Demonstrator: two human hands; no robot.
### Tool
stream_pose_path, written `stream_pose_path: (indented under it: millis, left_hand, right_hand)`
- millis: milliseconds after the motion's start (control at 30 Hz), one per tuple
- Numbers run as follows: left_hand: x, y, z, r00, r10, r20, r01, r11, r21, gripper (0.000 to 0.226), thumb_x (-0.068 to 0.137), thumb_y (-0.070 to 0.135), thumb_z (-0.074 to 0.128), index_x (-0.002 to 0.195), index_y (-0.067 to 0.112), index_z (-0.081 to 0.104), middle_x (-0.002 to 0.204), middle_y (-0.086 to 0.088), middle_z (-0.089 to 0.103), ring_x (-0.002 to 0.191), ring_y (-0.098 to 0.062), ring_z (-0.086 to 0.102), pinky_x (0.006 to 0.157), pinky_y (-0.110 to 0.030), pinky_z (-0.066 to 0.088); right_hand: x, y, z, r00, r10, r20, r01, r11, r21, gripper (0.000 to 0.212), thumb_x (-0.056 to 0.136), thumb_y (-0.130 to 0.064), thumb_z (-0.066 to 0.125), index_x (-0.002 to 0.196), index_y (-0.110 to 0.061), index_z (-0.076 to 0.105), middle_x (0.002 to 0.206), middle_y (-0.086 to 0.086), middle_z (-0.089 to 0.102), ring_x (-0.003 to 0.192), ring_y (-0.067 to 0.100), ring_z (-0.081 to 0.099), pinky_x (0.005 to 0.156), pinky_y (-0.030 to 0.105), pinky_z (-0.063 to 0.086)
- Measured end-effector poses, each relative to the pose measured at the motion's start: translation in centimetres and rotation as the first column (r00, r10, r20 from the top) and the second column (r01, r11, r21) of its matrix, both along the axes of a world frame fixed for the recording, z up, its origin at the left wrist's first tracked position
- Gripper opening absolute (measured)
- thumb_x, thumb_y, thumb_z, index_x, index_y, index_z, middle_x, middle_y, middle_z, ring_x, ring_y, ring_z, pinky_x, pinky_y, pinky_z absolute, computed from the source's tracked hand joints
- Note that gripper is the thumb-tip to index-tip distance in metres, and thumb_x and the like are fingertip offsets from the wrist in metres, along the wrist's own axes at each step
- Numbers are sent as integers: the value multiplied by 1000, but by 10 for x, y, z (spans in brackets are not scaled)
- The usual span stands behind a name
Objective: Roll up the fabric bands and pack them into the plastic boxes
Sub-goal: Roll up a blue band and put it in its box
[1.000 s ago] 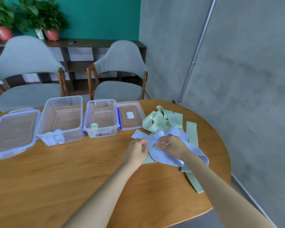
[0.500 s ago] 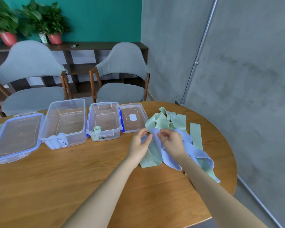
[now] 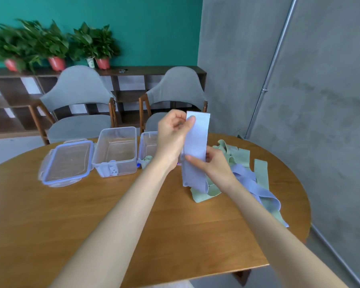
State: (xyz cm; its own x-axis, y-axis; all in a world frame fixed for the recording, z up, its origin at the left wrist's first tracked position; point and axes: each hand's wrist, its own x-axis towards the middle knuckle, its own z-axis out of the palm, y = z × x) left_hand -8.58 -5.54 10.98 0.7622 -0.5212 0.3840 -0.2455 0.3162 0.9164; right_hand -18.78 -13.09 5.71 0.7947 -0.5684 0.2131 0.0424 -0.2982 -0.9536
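- Head view: a person at a round wooden table (image 3: 92, 215) holds a lavender fabric band (image 3: 196, 142) upright above the tabletop.
- The left hand (image 3: 173, 133) pinches the band's top corner between thumb and curled fingers, level with the chair backs behind.
- The right hand (image 3: 213, 166) grips the same band lower down, thumb across its front and fingers curled behind it; those fingers are mostly hidden by the fabric.
- Below the right hand the band falls to the table and trails right in loops across a heap of pale green bands (image 3: 239, 156), so where one strip ends and the next begins is hard to make out.
- The far end of the lavender strip disappears behind the right forearm near the table's edge.
- A large clear box (image 3: 114, 150) stands open at the table's far side with a pale rolled band (image 3: 109, 170) inside its near wall, details blurred through the plastic.
- A smaller clear box (image 3: 148, 146) to its right is half covered by the left wrist; a green roll (image 3: 147, 160) shows in its near corner.
- A blue-rimmed lid (image 3: 67, 162) lies flat left of the large box.
- Two grey chairs (image 3: 77, 94) face the table; potted plants (image 3: 56, 44) on the shelf behind are smeared by motion.
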Motion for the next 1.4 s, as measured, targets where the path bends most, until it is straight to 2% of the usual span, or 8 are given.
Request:
stream_pose_path:
  millis: [100,367,500,733,933,1067,1200,1400]
  left_hand:
    - [14,24,16,989,138,58,-136,990,-44,15,86,2,63,77,10,54,73,-6,54,63,-4,49,60,-12,38]
    - [78,94,-27,877,475,-71,-460,873,165,30,88,6,58,67,19,42,66,2,44,61,-8,41,58,-17,38]
    - [100,120,-103,781,571,-252,-462,800,383,31,88,9,59,65,21,42,77,1,51,76,-19,48,72,-30,44]
    - [112,130,-171,705,654,-275,-457,715,529,29,88,13,59,67,23,43,95,-6,56,81,-23,51,75,-30,46]
    - [130,119,-173,700,672,-243,-471,690,550,31,89,12,58,66,22,41,110,-12,62,100,-28,59,79,-25,43]
    - [138,115,-183,708,673,-212,-450,662,600,15,91,10,56,79,14,48,105,-7,58,94,-24,55,76,-25,41]
    - [137,108,-194,755,633,-173,-424,672,607,6,91,8,56,88,11,51,99,-4,55,90,-20,52,76,-26,41]
    - [141,95,-210,826,561,-52,-412,665,623,14,90,6,58,79,13,52,89,-4,57,85,-18,54,81,-27,45]
  right_hand:
    - [5,28,-9,996,82,-37,-81,996,27,16,87,-21,67,78,-9,63,74,0,66,64,8,60,57,19,45]
    - [17,97,-50,890,406,-207,-376,911,171,25,89,-20,65,110,-8,62,100,6,72,89,16,69,75,31,56]
    - [17,116,-93,818,436,-376,-387,900,202,8,91,-20,64,88,-15,58,77,2,63,64,9,59,53,21,45]
    - [6,116,-131,719,441,-537,-421,891,169,27,79,-25,76,68,-20,52,52,-18,41,53,0,40,57,16,33]
    - [-2,104,-143,691,388,-610,-500,866,-16,20,73,-31,78,85,-18,69,83,-6,69,82,5,62,86,37,51]
    - [-9,104,-138,693,321,-645,-484,871,-87,21,78,-42,73,79,-23,62,70,-9,62,76,9,61,74,32,50]
    - [-17,108,-136,720,181,-670,-469,838,-278,34,85,-42,66,112,-26,53,77,-7,62,75,11,61,69,30,51]
    - [-23,107,-155,814,50,-579,-461,662,-591,60,90,-57,45,142,-32,29,132,-13,39,118,10,42,89,29,46]
